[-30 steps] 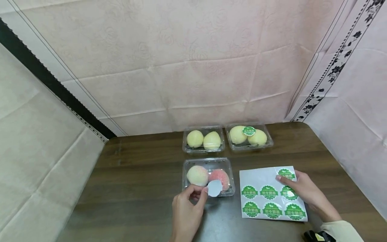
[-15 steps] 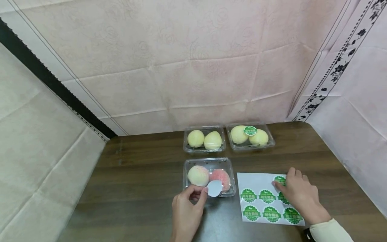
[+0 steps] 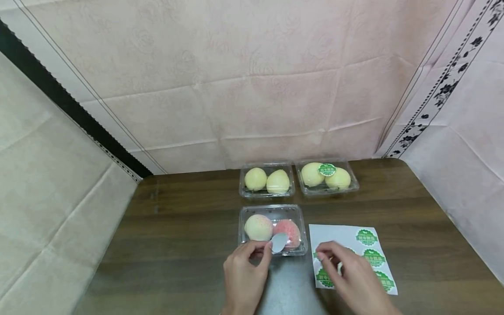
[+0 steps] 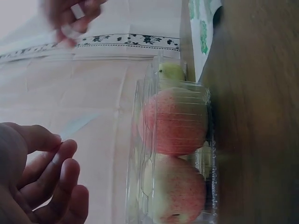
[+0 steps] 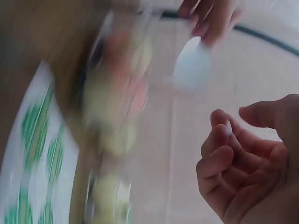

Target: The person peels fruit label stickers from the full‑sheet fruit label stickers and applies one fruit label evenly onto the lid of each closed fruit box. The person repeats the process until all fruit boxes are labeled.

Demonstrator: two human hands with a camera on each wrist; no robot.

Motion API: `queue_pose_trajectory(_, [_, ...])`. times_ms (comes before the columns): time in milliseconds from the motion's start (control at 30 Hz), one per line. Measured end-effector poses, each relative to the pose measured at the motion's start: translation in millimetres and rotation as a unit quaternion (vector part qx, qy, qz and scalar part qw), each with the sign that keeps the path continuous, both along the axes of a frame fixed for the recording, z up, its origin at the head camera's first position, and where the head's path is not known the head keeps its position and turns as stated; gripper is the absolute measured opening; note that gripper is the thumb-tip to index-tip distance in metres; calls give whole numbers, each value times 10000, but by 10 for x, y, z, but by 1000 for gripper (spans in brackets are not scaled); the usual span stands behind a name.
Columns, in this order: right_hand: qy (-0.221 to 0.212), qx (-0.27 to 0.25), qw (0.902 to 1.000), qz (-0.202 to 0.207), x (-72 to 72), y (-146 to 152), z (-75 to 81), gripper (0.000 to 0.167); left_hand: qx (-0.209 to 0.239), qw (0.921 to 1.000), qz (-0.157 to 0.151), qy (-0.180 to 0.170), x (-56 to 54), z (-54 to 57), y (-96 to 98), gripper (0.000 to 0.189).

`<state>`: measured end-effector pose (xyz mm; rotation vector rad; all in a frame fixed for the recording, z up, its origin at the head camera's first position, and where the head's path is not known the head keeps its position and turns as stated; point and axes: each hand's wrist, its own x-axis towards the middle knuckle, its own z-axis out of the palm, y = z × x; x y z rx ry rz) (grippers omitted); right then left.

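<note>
Between thumb and forefinger, my left hand (image 3: 246, 278) pinches a round sticker (image 3: 279, 243), its pale plain side showing in the head view. It hangs over the near edge of a clear plastic fruit box (image 3: 285, 213). Inside are two peaches, one pale (image 3: 258, 227) and one pinker (image 3: 288, 233); the left wrist view shows the box's lid down. My right hand (image 3: 352, 278) is over a white sheet (image 3: 334, 232) of round green stickers, hiding some of them. Its fingers are loosely bent, thumb apart from them, and nothing shows between them in the right wrist view (image 5: 247, 163).
Behind stand two more clear boxes, the left box (image 3: 267, 195) and the right box (image 3: 348, 187), each with two pale yellow fruits. A green sticker (image 3: 327, 169) is on the right one. The brown table (image 3: 177, 245) ends at a cloth wall (image 3: 236, 109).
My right hand has let go of the sheet's upper right corner, leaving it lower on the table, and has moved left and nearer. The left hand has barely moved, still holding the sticker.
</note>
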<state>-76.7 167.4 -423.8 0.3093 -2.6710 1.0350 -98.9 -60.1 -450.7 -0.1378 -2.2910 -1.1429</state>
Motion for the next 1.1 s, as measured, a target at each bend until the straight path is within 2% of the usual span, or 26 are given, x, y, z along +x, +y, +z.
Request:
queue_pose_trajectory(100, [188,-258,9993,213,64,-259,-1,23,-442,9977,82,513,7,2,11,14])
queue_pose_trajectory(233, [313,-450,9984,133,55,-509,-39,22,-744,9922,146,984,13,-4,12,14])
queue_pose_trajectory(433, [284,-559,9980,-37,10,-703,-133,17,-994,9857,119,1354,-2,-44,25,10])
queue_pose_trajectory(767, [-139,-373,9991,-112,-45,-780,-177,13,-1414,9805,-85,1362,16,-100,51,6])
queue_pose_trajectory(867, [-119,-368,9992,-114,-43,-768,-191,13,-1535,9777,-151,1427,31,-111,64,7])
queue_pose_trajectory(1100, [153,-344,9993,-37,-54,-733,-243,17,-1338,9833,-305,1194,72,-138,92,9])
